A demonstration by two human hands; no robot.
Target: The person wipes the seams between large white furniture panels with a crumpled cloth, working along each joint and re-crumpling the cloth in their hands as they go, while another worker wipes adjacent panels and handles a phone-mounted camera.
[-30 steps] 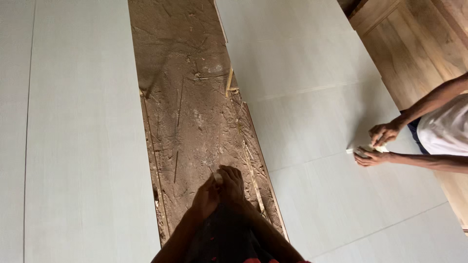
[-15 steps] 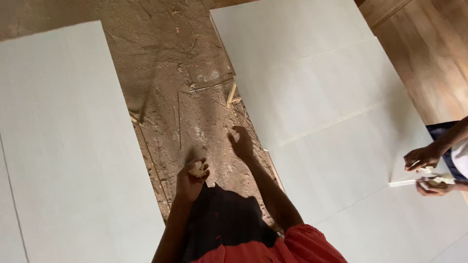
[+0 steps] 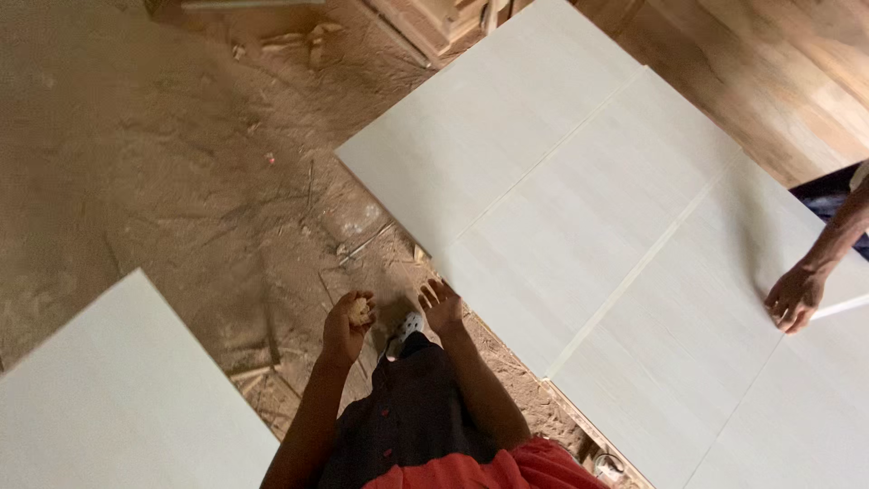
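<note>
Low in the middle of the frame, the left hand (image 3: 346, 328) is curled into a loose fist around a small pale yellowish lump (image 3: 359, 311), which shows between the thumb and fingers; what the lump is made of cannot be told. Just to its right, the right hand (image 3: 441, 305) is open and holds nothing, its fingers spread and pointing toward the top of the frame, close to the edge of the nearest white board (image 3: 588, 226). Between the two hands, slightly lower, a light shoe (image 3: 405, 330) shows on the ground, above dark trousers (image 3: 407, 417) and a red shirt (image 3: 489, 469) at the bottom edge. The ground (image 3: 163, 181) fills the upper left and centre: brown dirt strewn with sawdust, thin sticks and wood scraps. Several large white boards lie side by side across the right half of the frame, with narrow seams between them, and another white board (image 3: 118, 407) fills the lower left corner. At the right edge another person's hand (image 3: 795, 297) rests fingers down on one of the boards. Brown wooden planks (image 3: 769, 72) occupy the upper right corner.
</note>
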